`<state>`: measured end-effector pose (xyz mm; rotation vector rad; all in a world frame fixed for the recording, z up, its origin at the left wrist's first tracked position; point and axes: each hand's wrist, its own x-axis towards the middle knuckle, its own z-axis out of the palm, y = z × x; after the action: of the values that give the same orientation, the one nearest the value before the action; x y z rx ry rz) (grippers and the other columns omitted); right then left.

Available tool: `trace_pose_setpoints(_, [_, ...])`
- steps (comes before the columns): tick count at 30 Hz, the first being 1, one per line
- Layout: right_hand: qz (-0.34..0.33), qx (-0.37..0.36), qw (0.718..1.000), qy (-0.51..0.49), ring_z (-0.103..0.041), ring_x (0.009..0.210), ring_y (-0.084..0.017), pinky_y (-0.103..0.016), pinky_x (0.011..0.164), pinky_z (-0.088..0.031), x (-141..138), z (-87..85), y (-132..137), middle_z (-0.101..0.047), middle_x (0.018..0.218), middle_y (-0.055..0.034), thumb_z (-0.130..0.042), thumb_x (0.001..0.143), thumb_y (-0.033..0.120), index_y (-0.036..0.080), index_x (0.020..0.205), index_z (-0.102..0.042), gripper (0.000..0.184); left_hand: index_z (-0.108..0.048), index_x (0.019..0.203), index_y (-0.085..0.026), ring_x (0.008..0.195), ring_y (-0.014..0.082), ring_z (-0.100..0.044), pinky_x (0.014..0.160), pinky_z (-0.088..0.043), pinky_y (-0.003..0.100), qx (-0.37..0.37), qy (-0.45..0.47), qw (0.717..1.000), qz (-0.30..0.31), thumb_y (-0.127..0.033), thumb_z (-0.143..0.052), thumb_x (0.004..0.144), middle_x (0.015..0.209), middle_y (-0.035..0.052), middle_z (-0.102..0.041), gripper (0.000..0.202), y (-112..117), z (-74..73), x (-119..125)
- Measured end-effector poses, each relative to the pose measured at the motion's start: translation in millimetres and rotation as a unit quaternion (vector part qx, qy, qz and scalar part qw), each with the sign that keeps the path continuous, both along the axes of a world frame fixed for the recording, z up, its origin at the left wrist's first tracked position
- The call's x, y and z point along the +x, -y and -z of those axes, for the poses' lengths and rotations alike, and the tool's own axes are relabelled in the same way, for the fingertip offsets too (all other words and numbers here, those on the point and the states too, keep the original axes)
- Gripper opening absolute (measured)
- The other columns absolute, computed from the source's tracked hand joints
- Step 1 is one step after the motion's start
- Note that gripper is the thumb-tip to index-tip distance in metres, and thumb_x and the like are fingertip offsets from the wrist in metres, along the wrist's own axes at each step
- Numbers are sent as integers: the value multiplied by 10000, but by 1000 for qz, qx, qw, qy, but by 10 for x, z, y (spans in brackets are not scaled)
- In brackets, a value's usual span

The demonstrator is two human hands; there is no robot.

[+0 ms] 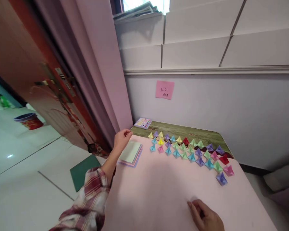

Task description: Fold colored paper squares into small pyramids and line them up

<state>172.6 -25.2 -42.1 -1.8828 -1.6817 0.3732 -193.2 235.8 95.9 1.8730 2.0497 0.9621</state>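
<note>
My left hand (121, 138) reaches out over a stack of pastel paper sheets (131, 154) at the table's left edge, fingers curled together at the stack's far corner. Whether they pinch a sheet I cannot make out. My right hand (205, 216) rests flat on the pink table cover (159, 189) near the front, fingers loosely apart and holding nothing. Several small folded paper shapes (190, 150) in many colours lie in rows across the far half of the table.
A paper pack (143, 123) lies at the table's far left corner by the wall. A pink note (164, 89) sticks to the wall. A red door (36, 73) and curtain stand left; a green mat (83, 171) lies on the floor.
</note>
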Motion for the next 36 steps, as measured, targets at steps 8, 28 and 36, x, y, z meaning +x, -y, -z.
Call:
trace_pose_setpoints(8, [-20, -39, 999, 28, -583, 489, -131, -203, 476, -429, 27, -42, 59, -597, 544, 58, -441, 853, 629, 285, 744, -632, 409, -527, 1275, -211, 1194, 319, -462, 978, -358, 403, -48, -151, 975, 159, -518, -761, 606, 1270, 117, -547, 772, 871, 659, -215])
trace_pose_setpoints(28, [-3, -34, 998, 58, -632, 564, -138, -206, 497, -436, 19, -58, 120, -677, 668, 47, -427, 873, 591, 292, 812, -650, 378, -721, 929, -200, 952, 252, -606, 854, -451, 335, -93, 49, 984, 145, -506, -798, 534, 987, 54, -673, 506, 778, 830, -464])
trace_pose_setpoints(36, [-5, -29, 998, 57, -642, 548, -145, -206, 473, -433, 19, -75, 120, -684, 660, 36, -422, 875, 585, 290, 804, -656, 383, -716, 956, -175, 957, 246, -624, 877, -461, 350, -125, 92, 979, 133, -448, -801, 539, 999, 60, -703, 505, 738, 838, -557])
